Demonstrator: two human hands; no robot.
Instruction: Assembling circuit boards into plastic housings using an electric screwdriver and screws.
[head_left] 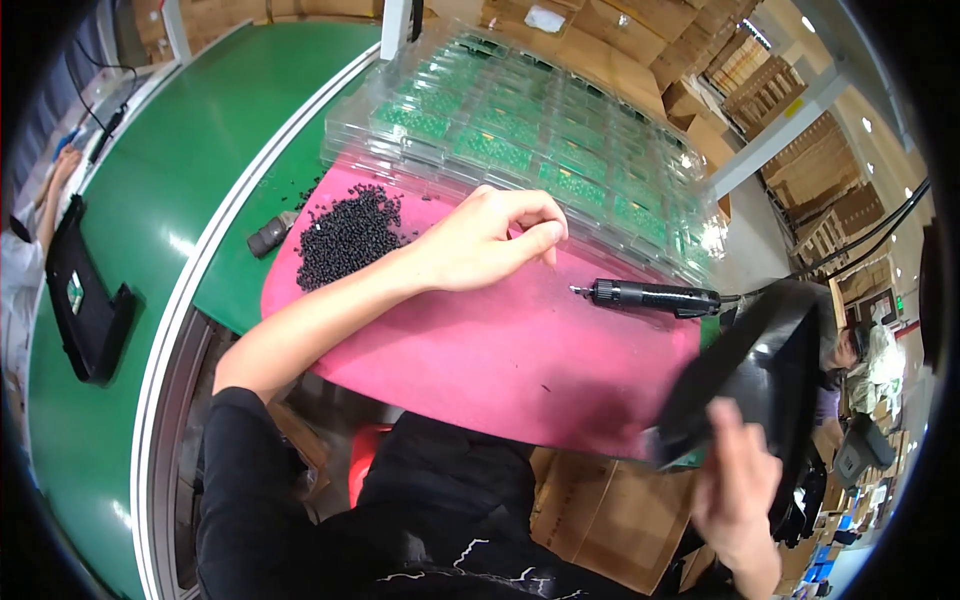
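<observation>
My left hand (505, 238) hovers over the pink mat (450, 350) with its fingers curled inward. Whatever it may pinch is hidden or too small to name. At the right edge of the mat, my right hand (740, 485) grips a black plastic shell (750, 375), tilted up; both are smeared by motion. A black electric screwdriver (650, 297) lies between the hands, its bit pointing toward my left hand. Beyond my left forearm sits a heap of small black screws (345, 238).
Clear plastic trays (520, 140) with green circuit boards stand behind the mat. A small dark object (268, 237) lies left of the screws. On the green conveyor (180, 200) rests another black shell (88, 300). Another person's hand (65, 165) shows at far left; a cardboard box (610, 515) stands below.
</observation>
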